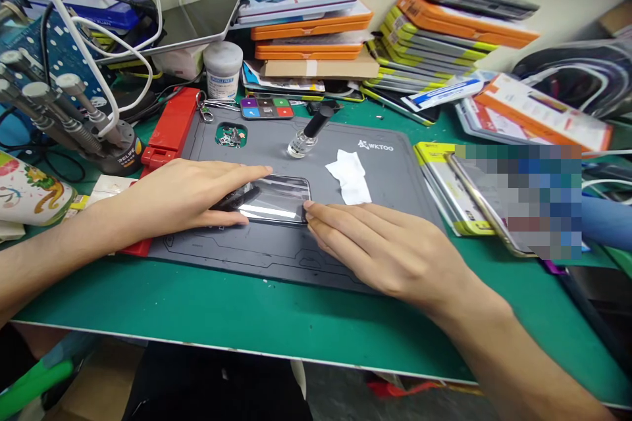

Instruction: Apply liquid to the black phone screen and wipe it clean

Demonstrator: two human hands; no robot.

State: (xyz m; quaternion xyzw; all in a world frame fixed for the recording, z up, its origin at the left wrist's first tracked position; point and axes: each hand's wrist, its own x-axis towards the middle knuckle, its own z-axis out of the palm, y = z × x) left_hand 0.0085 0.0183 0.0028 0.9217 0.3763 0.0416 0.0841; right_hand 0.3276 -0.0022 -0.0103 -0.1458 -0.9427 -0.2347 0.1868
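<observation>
A smartphone (pixel 276 198) with a dark, glossy screen lies flat on the grey work mat (pixel 296 270). My left hand (pixel 187 194) holds its left end, fingers along the far edge and thumb along the near edge. At the right end, my right hand (pixel 380 243) has its fingers closed together, the tips gripping the phone's edge. What lies under those fingertips is hidden. Behind the phone stands a small clear bottle (pixel 301 143) with a black cap. A crumpled white wipe (pixel 350 177) lies on the mat to the right of the bottle.
A red holder (pixel 172 122) runs along the mat's left edge, beside a screwdriver stand (pixel 118 151). Small screws sit in a mat recess (pixel 231 136). A white tub (pixel 223 69) and stacked orange boxes (pixel 309 51) stand behind. Yellow packs and another phone (pixel 486 207) lie right.
</observation>
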